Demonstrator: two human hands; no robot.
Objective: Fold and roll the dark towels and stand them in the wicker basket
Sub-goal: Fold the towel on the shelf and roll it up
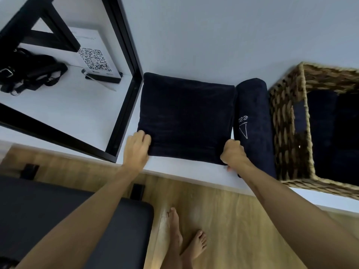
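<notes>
My two bare forearms, no sleeves showing, left hand point(137, 146) and right hand point(233, 153) without rings or watch, bare feet point(186, 241) below.

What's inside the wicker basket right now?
Dark towels stand inside the wicker basket. Their number is unclear, because shadow and the near wall hide the bottom.

Soft, even, fairly dim light with faint shadows; wide-angle bending at the edges, and slight blur overall.
</notes>
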